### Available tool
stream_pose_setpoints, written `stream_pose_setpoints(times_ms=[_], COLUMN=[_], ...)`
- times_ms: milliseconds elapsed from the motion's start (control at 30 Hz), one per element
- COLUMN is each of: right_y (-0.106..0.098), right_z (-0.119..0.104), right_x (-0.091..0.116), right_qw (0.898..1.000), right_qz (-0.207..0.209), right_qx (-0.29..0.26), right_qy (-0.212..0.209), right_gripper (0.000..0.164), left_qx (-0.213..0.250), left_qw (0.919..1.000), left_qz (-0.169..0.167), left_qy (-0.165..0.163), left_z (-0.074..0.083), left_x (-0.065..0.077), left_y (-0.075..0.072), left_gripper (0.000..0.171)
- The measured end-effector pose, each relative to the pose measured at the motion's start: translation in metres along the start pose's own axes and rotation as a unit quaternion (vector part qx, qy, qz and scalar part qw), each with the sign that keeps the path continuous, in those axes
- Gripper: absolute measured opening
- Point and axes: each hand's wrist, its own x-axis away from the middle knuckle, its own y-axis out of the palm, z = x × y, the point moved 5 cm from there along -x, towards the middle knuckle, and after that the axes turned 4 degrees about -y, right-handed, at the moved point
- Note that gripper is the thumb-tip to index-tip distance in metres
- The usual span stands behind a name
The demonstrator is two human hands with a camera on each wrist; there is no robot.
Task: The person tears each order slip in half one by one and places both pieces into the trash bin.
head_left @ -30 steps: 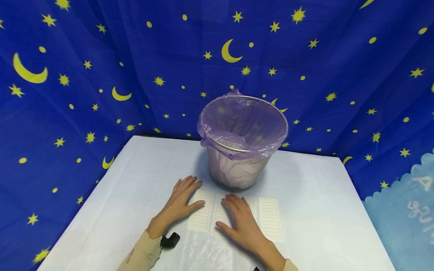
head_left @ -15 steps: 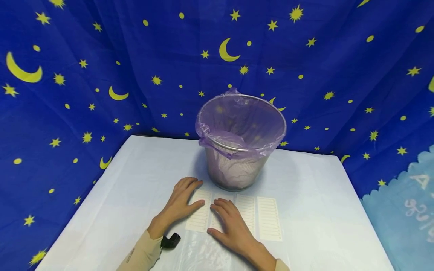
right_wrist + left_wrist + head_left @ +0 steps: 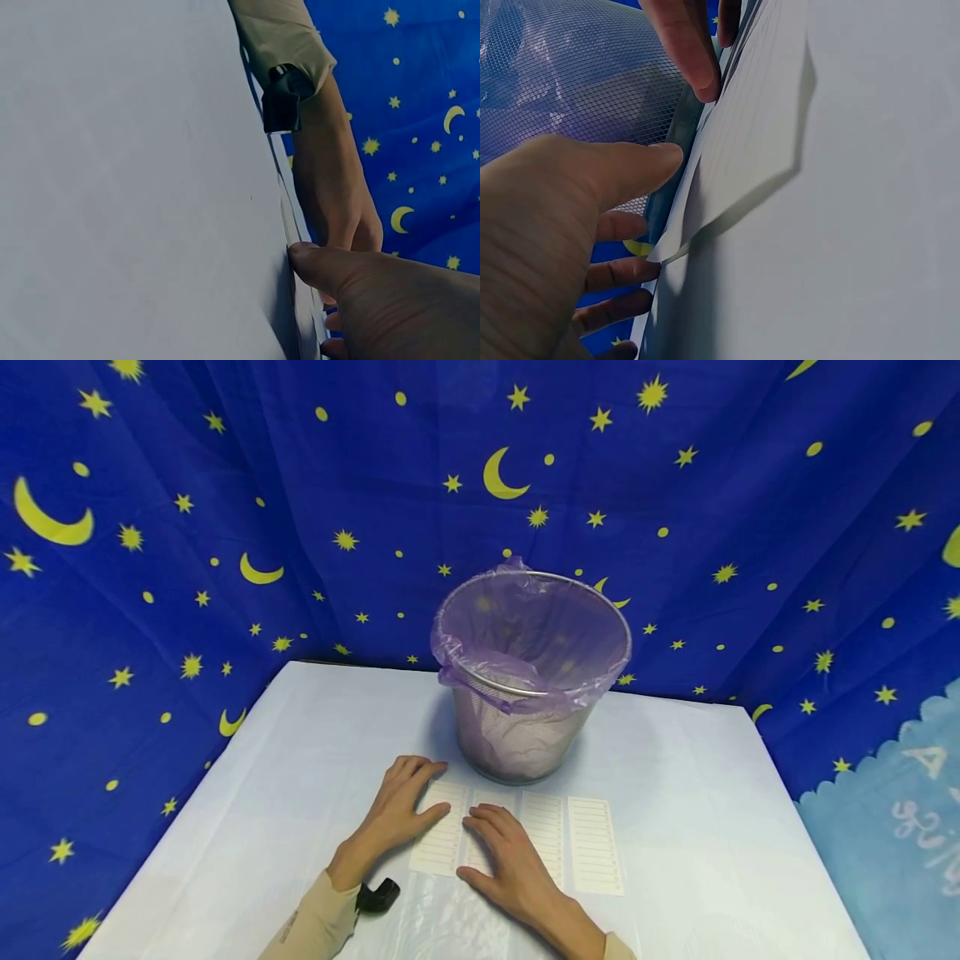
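Several pale printed paper strips [image 3: 594, 846] lie side by side on the table, with lines of small print. My left hand [image 3: 392, 808] is at the leftmost strip [image 3: 438, 852], thumb over it and fingers spread, gripping nothing. Over the middle strips rests my right hand [image 3: 512, 867], fingers relaxed and thumb spread to the left; it covers part of them. In the left wrist view, a strip [image 3: 750, 127] stretches beyond my left thumb, its near corner close to the fingertips. The right wrist view has my right thumb [image 3: 319, 262] at the table surface.
A wire mesh wastebasket [image 3: 517, 743] lined with a purple bag [image 3: 495, 668] stands just behind the strips. A clear plastic sheet [image 3: 457, 918] lies in front of them. Blue star-patterned cloth [image 3: 360, 468] hangs behind the white table [image 3: 697, 827].
My right hand has moved left and slightly nearer to me, uncovering more of the third strip. My left hand has stayed almost in place. The head view has shifted slightly.
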Motion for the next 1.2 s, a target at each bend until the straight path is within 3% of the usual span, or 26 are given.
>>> stream_pose_setpoints(times_ms=[633, 933, 1100, 1200], right_y=[0.0012, 0.0019, 0.0017, 0.0017], right_z=[0.0013, 0.0020, 0.0021, 0.0024], right_x=[0.0006, 0.0017, 0.0017, 0.0011], right_qw=[1.000, 1.000, 1.000, 1.000], right_qz=[0.003, 0.002, 0.009, 0.012], right_qx=[0.003, -0.002, -0.005, -0.005], right_qy=[-0.006, -0.002, -0.007, -0.007], right_gripper=[0.063, 0.063, 0.064, 0.064], left_qx=[0.001, 0.010, 0.030, 0.040], left_qw=[0.9999, 0.9996, 0.9991, 0.9983], left_qz=[-0.011, 0.024, 0.031, 0.036], left_qy=[-0.008, 0.010, 0.001, -0.021], left_z=[-0.0022, -0.0001, -0.0013, -0.0033], left_x=[0.0005, 0.0020, 0.0028, 0.0032], left_y=[0.0026, 0.0018, -0.0001, -0.0018], left_gripper=[0.056, 0.058, 0.048, 0.035])
